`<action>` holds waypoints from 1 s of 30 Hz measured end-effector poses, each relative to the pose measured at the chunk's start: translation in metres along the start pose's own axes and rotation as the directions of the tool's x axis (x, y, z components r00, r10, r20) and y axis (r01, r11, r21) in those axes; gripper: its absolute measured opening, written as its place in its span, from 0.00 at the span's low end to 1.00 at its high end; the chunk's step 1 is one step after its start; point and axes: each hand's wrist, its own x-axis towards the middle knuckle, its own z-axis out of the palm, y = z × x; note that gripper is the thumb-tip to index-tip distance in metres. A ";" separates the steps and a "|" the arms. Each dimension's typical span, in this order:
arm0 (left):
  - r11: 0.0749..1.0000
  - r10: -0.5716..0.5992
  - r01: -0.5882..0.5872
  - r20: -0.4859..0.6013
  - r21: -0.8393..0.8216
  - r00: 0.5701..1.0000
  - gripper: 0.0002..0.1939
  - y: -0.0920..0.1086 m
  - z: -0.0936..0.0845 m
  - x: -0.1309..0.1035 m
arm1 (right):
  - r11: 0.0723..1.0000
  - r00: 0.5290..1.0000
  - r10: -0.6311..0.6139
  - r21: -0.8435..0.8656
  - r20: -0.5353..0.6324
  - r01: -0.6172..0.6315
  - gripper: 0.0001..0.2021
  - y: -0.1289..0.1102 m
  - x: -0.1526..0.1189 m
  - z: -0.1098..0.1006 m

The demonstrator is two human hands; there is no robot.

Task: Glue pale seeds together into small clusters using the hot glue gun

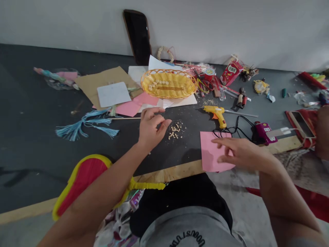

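Observation:
Small pale pieces [175,131] lie in a loose pile on the dark table [123,144]. Just left of them hovers my left hand [152,128], its fingers curled with thumb and fingertips apart, and nothing visible between them. A pink paper square [209,151] rests at the table's front edge. My right hand [236,152] is over its right part, fingers spread and slightly blurred, holding nothing. Behind the pile stands a yellow woven basket [169,90] with a few pale pieces at its left end. A yellow glue gun [217,115] lies beyond the pink paper.
Blue tassels [87,125], a white card [113,94] and brown paper [102,77] lie at left. A phone [138,36] leans on the wall. A red and yellow object [87,178] is under my left forearm. Cables [238,125] run to a purple box [266,133]; another person's arm [322,133] shows at right.

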 end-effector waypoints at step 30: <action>0.969 -0.169 0.199 0.194 -0.146 0.966 0.08 0.001 -0.014 -0.001 | 0.923 0.827 -0.351 -0.012 -0.439 0.385 0.06 -0.005 0.150 0.044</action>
